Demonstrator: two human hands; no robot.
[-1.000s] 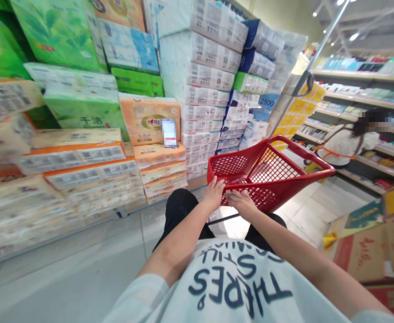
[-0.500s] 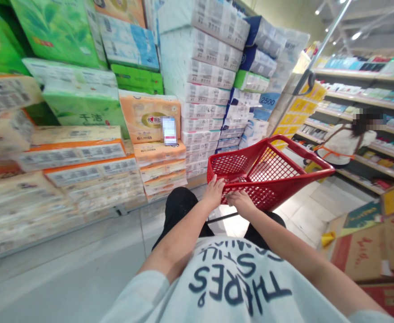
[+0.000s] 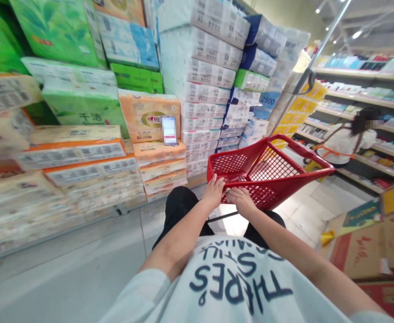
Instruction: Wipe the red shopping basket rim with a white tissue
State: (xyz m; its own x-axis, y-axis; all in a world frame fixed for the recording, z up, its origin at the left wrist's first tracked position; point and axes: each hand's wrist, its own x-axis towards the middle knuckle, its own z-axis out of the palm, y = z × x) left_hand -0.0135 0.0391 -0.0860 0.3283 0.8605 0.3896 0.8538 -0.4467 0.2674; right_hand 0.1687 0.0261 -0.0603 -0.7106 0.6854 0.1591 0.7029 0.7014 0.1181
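A red plastic shopping cart (image 3: 267, 179) with perforated sides stands just in front of me, angled toward the right. My left hand (image 3: 213, 192) rests at its near left corner, with the fingers curled over the rim. Right beside it, my right hand (image 3: 242, 201) presses against the cart's near side just under the rim. Its fingers are bent around a small pale scrap at the fingertips, whose kind I cannot make out. Through the mesh, no goods show in the basket.
Stacked tissue packs (image 3: 156, 119) line the left, with a phone (image 3: 169, 130) propped upright on one. Taller stacks of white packs (image 3: 208, 67) rise beyond. A person (image 3: 343, 139) faces shelves (image 3: 361, 96) at the right. Cardboard boxes (image 3: 356, 249) are piled at the lower right.
My right hand has shifted slightly upward against the cart's side, and its fingers lie a little flatter. My left hand and the cart keep their places.
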